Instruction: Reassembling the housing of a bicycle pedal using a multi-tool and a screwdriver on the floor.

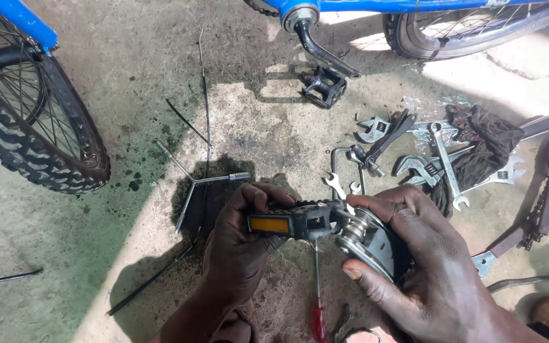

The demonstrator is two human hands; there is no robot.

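My left hand (239,244) grips a black bicycle pedal (293,222) with an orange reflector on its near side, held level over the ground. My right hand (424,267) is wrapped around a round grey metal part (366,238) pressed against the pedal's axle end, with the thumb below and the index finger over the top. A second black pedal (323,86) lies on the concrete beneath the crank arm (325,54) of a blue bicycle.
Several spanners and an adjustable wrench (417,166) lie scattered at right beside a dark rag (484,143). A three-way socket wrench (192,181), a red-handled screwdriver (318,305) and loose cables lie nearby. A knobby tyre (27,146) stands left, another wheel (471,32) top right.
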